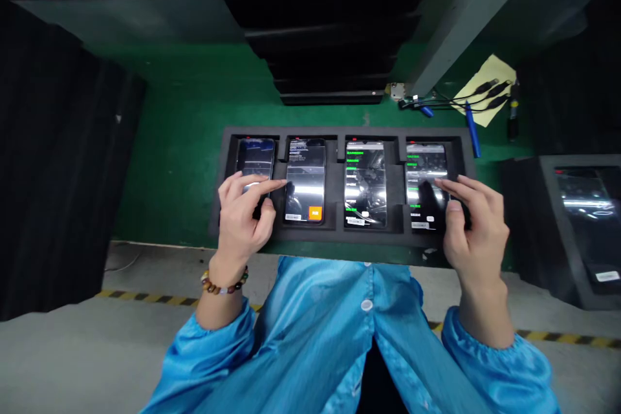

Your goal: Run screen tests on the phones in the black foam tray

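Observation:
Several smartphones lie face up in a dark foam tray [334, 236]. My left hand [245, 213] is over the leftmost phone [256, 152], its index finger stretched to the left edge of the second phone [305, 187], whose dark screen has an orange button. The third phone [365, 187] shows a list with green lines, and no hand is on it. My right hand [478, 217] reaches over the rightmost phone [420, 171], index fingertip at its screen, which has a similar list. Neither hand holds anything; their fingers are apart.
Stacked black trays [334, 32] rise behind the foam tray on the green table [179, 174]. A yellow paper [490, 71], black cables and a blue pen-like tool [472, 129] lie at back right. At the right stands another foam tray [538, 226] holding a phone [592, 207]. Dark stacks [58, 155] border the left.

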The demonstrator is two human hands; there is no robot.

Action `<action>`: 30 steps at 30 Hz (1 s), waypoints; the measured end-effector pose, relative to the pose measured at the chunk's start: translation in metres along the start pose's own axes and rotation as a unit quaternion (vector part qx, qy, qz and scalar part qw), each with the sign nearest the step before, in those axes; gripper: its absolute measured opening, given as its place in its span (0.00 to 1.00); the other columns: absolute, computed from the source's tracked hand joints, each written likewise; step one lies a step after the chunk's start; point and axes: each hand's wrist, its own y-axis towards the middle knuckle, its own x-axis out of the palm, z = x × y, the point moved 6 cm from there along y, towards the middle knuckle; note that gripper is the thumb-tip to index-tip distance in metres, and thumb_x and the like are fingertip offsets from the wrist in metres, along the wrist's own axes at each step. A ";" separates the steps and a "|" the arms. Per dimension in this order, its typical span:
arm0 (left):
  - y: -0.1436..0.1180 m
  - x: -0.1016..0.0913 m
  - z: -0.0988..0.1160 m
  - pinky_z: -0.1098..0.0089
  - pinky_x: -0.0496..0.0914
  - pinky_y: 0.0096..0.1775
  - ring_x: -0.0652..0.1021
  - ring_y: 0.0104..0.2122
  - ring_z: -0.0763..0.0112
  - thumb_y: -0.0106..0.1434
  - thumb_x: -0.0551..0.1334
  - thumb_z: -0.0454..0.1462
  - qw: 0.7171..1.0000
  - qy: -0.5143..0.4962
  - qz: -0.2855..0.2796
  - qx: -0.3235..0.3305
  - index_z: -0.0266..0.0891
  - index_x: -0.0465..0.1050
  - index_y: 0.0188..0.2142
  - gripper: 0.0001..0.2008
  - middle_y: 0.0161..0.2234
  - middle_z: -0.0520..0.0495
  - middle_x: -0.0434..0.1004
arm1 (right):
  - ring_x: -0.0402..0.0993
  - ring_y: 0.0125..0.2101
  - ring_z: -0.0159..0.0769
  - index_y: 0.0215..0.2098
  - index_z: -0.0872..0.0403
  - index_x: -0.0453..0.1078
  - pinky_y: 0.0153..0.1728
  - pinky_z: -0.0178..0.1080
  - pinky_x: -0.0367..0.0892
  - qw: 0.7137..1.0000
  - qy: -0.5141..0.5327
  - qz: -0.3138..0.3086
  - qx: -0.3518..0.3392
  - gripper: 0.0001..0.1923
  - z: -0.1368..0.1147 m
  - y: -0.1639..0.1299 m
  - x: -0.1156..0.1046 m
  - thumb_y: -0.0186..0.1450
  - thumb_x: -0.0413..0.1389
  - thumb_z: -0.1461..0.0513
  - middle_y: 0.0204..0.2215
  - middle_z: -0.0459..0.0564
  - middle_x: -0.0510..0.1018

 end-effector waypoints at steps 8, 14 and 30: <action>-0.004 0.001 -0.001 0.52 0.73 0.61 0.81 0.51 0.57 0.69 0.63 0.30 0.999 -0.030 0.013 0.019 0.42 0.81 0.55 0.18 0.49 0.44 0.86 | 0.78 0.61 0.54 0.60 0.50 0.81 0.63 0.60 0.74 0.999 0.022 0.033 -0.031 0.18 -0.003 -0.003 -0.002 0.77 0.55 0.62 0.53 0.55 0.85; -0.009 -0.004 0.003 0.52 0.76 0.56 0.83 0.49 0.56 0.64 0.67 0.32 0.996 -0.030 0.029 0.081 0.43 0.85 0.50 0.15 0.46 0.42 0.84 | 0.83 0.56 0.51 0.57 0.50 0.83 0.57 0.55 0.77 0.994 0.059 0.025 -0.086 0.17 -0.006 -0.007 -0.002 0.76 0.56 0.64 0.50 0.54 0.87; -0.010 -0.004 0.004 0.51 0.76 0.56 0.82 0.48 0.56 0.63 0.66 0.31 0.996 -0.027 0.034 0.083 0.41 0.85 0.49 0.15 0.46 0.42 0.83 | 0.82 0.56 0.53 0.55 0.51 0.84 0.57 0.57 0.75 0.996 0.016 -0.004 -0.084 0.16 0.000 -0.010 0.002 0.75 0.56 0.64 0.53 0.57 0.85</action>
